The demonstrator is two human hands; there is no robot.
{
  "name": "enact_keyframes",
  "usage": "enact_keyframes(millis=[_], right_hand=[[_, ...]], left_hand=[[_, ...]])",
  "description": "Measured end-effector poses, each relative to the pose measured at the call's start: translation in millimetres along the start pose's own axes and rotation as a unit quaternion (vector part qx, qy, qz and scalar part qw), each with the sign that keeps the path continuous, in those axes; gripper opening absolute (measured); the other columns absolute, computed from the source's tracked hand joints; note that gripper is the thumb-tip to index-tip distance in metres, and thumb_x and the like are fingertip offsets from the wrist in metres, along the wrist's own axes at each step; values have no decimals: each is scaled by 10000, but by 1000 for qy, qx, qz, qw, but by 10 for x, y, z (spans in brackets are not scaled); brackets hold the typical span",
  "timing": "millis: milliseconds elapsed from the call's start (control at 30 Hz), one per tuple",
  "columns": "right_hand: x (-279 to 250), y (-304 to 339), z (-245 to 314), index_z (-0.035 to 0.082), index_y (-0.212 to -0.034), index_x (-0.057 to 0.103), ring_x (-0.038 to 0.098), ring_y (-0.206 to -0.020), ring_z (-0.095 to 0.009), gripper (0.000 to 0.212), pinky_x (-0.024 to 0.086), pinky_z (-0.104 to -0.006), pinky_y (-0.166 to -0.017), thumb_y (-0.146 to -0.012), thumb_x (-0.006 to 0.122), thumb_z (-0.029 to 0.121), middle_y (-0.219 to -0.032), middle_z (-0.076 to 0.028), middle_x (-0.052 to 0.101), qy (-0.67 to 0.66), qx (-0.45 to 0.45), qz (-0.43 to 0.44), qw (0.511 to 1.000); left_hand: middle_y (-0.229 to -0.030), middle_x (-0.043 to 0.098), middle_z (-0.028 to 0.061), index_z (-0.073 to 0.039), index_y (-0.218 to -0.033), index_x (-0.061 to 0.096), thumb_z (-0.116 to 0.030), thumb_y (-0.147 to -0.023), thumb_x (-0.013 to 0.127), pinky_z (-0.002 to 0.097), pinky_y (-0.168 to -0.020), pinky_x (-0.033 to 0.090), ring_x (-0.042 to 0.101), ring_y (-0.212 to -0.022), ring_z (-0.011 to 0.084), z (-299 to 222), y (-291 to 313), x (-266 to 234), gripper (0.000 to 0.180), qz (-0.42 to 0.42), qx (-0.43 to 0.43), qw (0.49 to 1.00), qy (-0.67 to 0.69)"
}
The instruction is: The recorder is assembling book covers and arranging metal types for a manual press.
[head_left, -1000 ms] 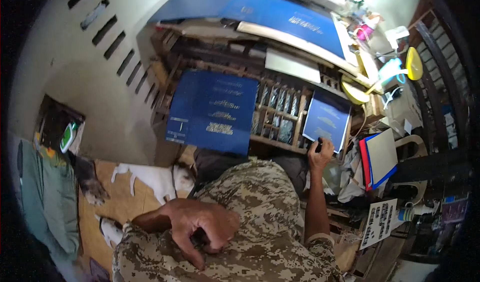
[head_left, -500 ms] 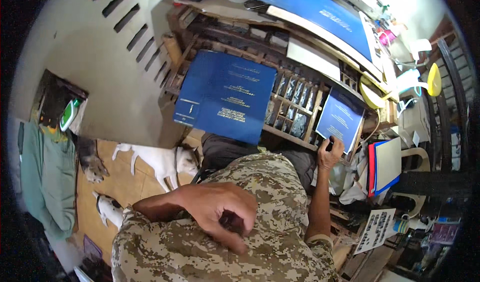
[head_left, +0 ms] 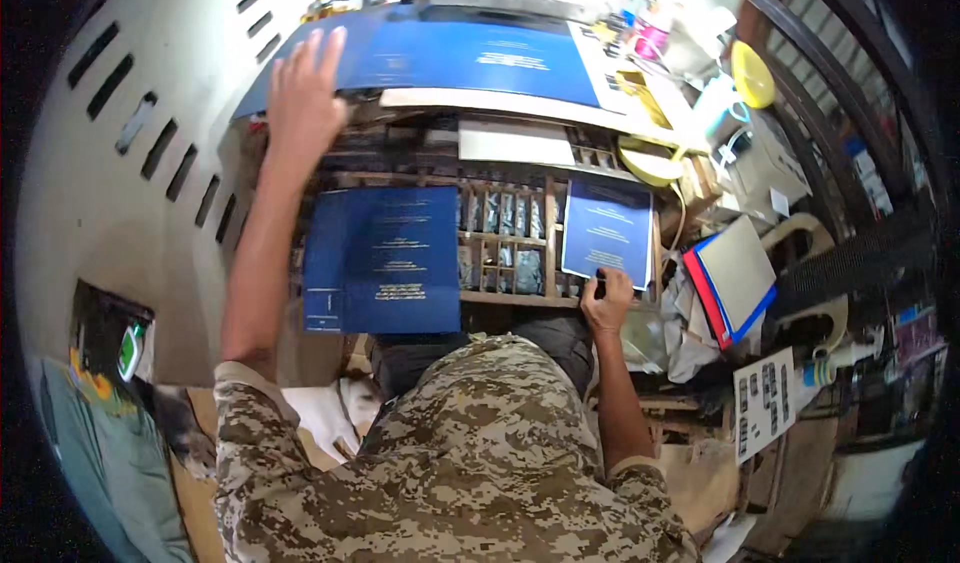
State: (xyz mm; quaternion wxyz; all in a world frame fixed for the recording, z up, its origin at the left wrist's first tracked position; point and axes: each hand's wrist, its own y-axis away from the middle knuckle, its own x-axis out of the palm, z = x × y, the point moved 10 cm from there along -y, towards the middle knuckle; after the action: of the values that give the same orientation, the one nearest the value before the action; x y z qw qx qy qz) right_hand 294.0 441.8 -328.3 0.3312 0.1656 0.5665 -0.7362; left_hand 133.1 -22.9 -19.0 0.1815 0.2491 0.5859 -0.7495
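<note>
Left hand [head_left: 303,113] hangs spread, seemingly empty, by a blue cover [head_left: 440,58], likely stiff, best edge-held, while right hand [head_left: 608,306] pinches a dark object [head_left: 600,286].

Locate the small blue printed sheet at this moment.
In the head view, the small blue sheet lies right of centre on the sectioned wooden tray, just beyond the right hand.

Wide blue cover [head_left: 435,55] flat; blue sheet [head_left: 607,228] on compartmented tray [head_left: 550,248].

Print [head_left: 402,292] on blue cover [head_left: 380,255], blue sheet [head_left: 607,225], unreadable
</note>
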Motion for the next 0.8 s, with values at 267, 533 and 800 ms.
enact_keyframes(millis=[267, 533, 800], right_hand=[[-26, 33, -102, 39, -1050, 663, 598, -926, -345, 284, 492, -428, -864, -780, 701, 117, -1012, -138, 640, -4, 61, 9, 998], [-171, -359, 281, 97, -1154, 689, 615, -966, -347, 356, 479, -418, -874, -799, 711, 119, -1103, -133, 675, 32, -39, 72, 996], [281, -360, 50, 92, -1217, 695, 661, -934, -329, 378, 516, -406, -827, -839, 691, 99, -1094, -106, 724, -19, -17, 218, 976]], left_hand=[[-1410, 629, 144, -100, -1459, 585, -119, -1077, 491, 376, -1001, 544, 631, -1232, 295, 448, 532, -553, 394, 85, -150, 929, 328], [-993, 728, 131, -16, -1205, 704, -310, -1019, 593, 303, -733, 535, 668, -827, 204, 1852, 2376, -2216, 365, -174, -196, 929, 261], [-1092, 724, 150, -5, -1230, 686, -304, -1033, 551, 366, -794, 576, 686, -910, 228, 1053, 3241, -1495, 382, -12, -414, 701, 581]])
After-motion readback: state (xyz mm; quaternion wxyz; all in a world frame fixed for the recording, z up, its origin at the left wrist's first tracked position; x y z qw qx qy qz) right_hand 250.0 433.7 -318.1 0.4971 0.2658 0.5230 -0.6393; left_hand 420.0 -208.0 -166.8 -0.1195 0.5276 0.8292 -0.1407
